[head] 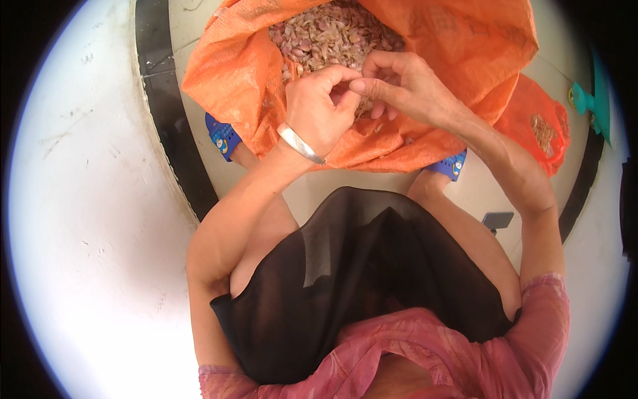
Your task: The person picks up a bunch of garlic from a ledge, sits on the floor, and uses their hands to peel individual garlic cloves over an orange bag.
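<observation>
My left hand (319, 112), with a silver bangle at the wrist, is over the near side of an orange woven plastic sack (463, 55). Its thumb and forefinger are bent towards each other. Beside it, my right hand (398, 87) reaches in, its thumb tip meeting the left fingertips. Whatever may be pinched between them is too small or hidden to make out. Below and beyond both hands, the sack's open mouth shows a heap of small garlic cloves (324, 37) with pinkish and pale papery skins.
To the right of the sack is a red plastic bag (533, 119) with dry brownish matter showing inside. A dark flat device (498, 220) stands near my right knee. Blue slippers (223, 137) flank the sack. A white wall (99, 174) rises at left; a teal object (593, 102) is far right.
</observation>
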Demonstrator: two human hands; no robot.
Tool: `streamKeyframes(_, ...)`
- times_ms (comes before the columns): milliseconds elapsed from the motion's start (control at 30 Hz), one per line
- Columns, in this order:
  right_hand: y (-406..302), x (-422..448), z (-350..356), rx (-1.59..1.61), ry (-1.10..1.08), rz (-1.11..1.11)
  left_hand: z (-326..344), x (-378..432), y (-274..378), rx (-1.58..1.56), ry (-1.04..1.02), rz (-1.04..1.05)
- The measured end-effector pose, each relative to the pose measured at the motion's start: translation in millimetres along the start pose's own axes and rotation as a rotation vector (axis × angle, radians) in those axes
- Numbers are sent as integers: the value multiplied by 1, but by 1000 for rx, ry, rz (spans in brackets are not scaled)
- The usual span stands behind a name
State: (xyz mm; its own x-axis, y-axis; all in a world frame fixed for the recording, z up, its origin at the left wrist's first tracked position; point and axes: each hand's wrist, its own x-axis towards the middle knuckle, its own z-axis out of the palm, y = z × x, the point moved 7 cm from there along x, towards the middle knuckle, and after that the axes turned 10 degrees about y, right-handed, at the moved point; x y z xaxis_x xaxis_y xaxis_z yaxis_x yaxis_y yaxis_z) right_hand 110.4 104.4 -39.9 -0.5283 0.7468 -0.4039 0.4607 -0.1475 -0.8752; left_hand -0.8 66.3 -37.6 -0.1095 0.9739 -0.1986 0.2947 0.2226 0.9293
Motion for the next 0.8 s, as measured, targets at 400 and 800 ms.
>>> streamKeyframes(400, 15, -17, 12, 110, -136, 163, 3, -5, 7, 55, -83, -103)
streamKeyframes(800, 1, -20, 2, -76, -11, -221, 29, -22, -19, -168, -411, -378)
